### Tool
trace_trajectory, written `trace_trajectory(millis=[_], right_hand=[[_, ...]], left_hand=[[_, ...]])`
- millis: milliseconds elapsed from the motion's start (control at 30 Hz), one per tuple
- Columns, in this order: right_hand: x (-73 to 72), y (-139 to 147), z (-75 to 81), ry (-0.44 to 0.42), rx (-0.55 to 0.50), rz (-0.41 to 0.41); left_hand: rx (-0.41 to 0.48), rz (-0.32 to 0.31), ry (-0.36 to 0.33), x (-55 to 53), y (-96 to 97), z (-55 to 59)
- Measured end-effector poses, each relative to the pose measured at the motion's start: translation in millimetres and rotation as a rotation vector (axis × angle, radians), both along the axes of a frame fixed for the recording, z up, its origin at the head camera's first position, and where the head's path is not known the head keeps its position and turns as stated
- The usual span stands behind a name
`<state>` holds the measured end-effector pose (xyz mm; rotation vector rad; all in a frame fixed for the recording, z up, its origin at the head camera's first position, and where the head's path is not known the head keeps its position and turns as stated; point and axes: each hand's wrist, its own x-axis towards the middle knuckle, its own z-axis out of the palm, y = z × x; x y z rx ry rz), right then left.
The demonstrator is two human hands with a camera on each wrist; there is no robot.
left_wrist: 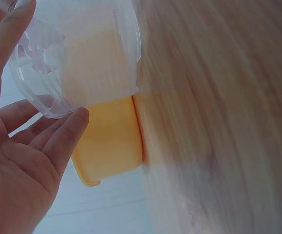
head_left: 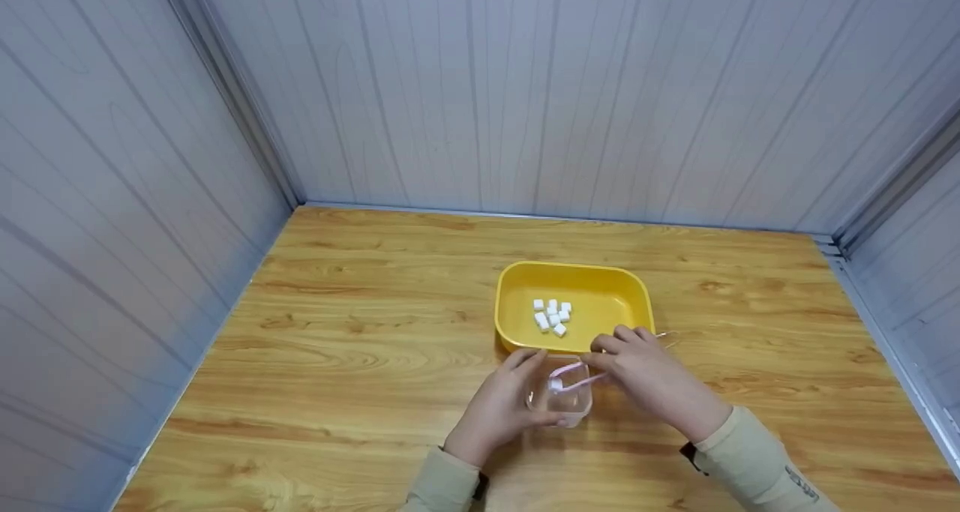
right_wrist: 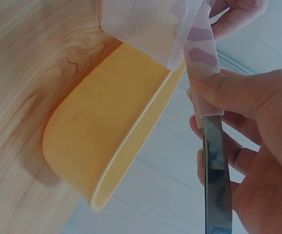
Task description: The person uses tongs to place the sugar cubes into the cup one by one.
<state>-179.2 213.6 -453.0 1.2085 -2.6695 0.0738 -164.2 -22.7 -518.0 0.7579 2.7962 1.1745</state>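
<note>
My left hand (head_left: 495, 407) holds a small clear plastic box (head_left: 574, 417) by its rim, thumb on the near side and fingers on the far side. With my right hand (head_left: 649, 377) I pinch a pair of tongs (right_wrist: 216, 165), metal at the back with pale pink-and-white arms. Between the tong tips sits a white cube (head_left: 556, 384), inside the outline of the clear box in the head view. Just beyond the box stands a yellow tray (head_left: 607, 317), and several white cubes (head_left: 553, 317) lie grouped on the left part of its floor.
The wood-grain table (head_left: 360, 362) extends around the tray and box. Pale panel walls (head_left: 510, 100) rise at the back and both sides. The yellow tray's near wall stands right against the far side of the clear box.
</note>
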Motion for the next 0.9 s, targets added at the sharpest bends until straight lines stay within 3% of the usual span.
trace_trajectory(millis=[900], right_hand=[[-1.0,1.2,4.0,-0.018,-0.022,0.004]], left_hand=[[-0.024,0.012,0.018,0.3,-0.4,0.6]])
